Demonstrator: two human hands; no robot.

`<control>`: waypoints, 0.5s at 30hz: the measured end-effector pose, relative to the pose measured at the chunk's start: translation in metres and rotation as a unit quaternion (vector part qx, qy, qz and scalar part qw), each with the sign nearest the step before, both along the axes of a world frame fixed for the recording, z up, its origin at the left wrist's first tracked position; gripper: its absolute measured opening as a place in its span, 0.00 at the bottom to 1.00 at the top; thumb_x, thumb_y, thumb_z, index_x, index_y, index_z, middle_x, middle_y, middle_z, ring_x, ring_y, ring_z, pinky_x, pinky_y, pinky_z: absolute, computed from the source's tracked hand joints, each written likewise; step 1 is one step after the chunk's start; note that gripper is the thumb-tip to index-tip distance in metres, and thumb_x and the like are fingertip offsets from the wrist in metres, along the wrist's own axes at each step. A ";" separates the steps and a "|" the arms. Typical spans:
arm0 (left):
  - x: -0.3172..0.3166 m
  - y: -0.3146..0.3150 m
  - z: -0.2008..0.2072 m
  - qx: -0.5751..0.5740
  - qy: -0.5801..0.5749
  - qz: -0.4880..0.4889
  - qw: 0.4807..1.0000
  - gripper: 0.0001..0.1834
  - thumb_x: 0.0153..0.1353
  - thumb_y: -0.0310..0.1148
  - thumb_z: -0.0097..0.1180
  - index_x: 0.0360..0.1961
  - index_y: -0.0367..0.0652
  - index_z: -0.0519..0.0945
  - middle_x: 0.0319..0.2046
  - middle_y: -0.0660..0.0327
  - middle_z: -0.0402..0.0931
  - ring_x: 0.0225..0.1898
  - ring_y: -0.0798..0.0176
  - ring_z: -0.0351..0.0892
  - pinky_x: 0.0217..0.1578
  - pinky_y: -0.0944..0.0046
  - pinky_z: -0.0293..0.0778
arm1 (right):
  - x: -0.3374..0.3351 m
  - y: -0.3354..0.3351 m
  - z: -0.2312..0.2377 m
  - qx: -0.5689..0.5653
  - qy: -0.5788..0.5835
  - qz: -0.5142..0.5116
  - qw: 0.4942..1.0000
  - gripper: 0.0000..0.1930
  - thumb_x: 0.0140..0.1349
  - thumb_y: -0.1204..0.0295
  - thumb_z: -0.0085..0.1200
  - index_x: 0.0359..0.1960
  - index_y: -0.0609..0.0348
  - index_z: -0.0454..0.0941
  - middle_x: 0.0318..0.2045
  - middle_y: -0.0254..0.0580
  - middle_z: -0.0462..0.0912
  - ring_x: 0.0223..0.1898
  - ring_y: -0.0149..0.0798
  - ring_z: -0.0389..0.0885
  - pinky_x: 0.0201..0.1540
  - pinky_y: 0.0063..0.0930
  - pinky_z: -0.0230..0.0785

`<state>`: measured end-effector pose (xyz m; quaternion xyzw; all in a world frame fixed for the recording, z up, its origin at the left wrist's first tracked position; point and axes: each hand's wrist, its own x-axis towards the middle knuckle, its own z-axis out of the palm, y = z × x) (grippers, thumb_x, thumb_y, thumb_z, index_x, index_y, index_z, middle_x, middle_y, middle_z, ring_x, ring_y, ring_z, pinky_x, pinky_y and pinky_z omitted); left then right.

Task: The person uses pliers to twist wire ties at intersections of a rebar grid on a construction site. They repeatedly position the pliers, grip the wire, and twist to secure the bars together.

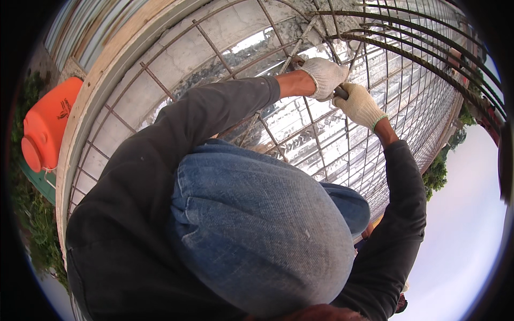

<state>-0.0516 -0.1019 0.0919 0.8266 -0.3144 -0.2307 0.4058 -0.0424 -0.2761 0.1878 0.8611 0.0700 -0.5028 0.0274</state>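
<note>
White knit-gloved hands [324, 77] [360, 105] work over gridded rods [214, 48].

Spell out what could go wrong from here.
The right hand grips a dark handle right beside the left hand, so a slip might hit the left one. The mesh has open gaps; anything dropped could fall through. Thick bars run just beyond the hands and might knock a knuckle.

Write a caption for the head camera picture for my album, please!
Gloved right hand grips a dark handle, close beside the gloved left hand, over a metal grid.
</note>
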 end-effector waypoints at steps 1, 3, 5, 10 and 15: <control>-0.006 0.001 -0.003 -0.010 -0.021 0.031 0.999 0.24 0.55 0.32 0.75 0.52 0.36 0.85 0.39 0.46 0.91 0.44 0.42 0.96 0.43 0.44 0.89 | 0.004 0.004 0.003 0.002 0.041 -0.035 0.999 0.21 0.71 0.60 0.65 0.55 0.68 0.83 0.40 0.55 0.92 0.42 0.53 0.93 0.48 0.48 0.83; -0.020 -0.004 -0.013 -0.031 -0.113 0.066 0.991 0.23 0.56 0.34 0.75 0.51 0.38 0.85 0.37 0.47 0.91 0.42 0.44 0.96 0.41 0.45 0.90 | 0.011 0.011 0.006 0.005 0.120 -0.106 0.987 0.21 0.72 0.61 0.65 0.55 0.67 0.84 0.38 0.49 0.91 0.37 0.47 0.92 0.40 0.45 0.83; -0.023 -0.010 -0.012 -0.058 -0.157 0.071 0.983 0.21 0.57 0.34 0.75 0.51 0.39 0.85 0.37 0.47 0.91 0.41 0.46 0.96 0.40 0.46 0.90 | 0.012 -0.023 -0.004 0.050 0.268 -0.351 0.896 0.20 0.72 0.61 0.65 0.55 0.66 0.85 0.36 0.45 0.90 0.34 0.40 0.89 0.32 0.40 0.80; -0.018 -0.010 -0.015 -0.059 -0.105 0.022 0.992 0.24 0.56 0.34 0.73 0.54 0.40 0.85 0.39 0.47 0.91 0.42 0.47 0.96 0.41 0.47 0.89 | 0.010 -0.005 0.017 0.074 0.227 -0.331 0.913 0.19 0.70 0.62 0.66 0.54 0.63 0.87 0.39 0.43 0.90 0.32 0.32 0.89 0.24 0.29 0.77; 0.005 -0.004 -0.004 0.040 0.027 -0.042 0.998 0.34 0.50 0.34 0.74 0.61 0.39 0.81 0.42 0.45 0.92 0.44 0.42 0.95 0.42 0.43 0.88 | -0.027 0.034 0.025 -0.019 -0.186 0.087 0.978 0.31 0.58 0.60 0.75 0.59 0.68 0.83 0.48 0.66 0.91 0.55 0.60 0.92 0.57 0.51 0.84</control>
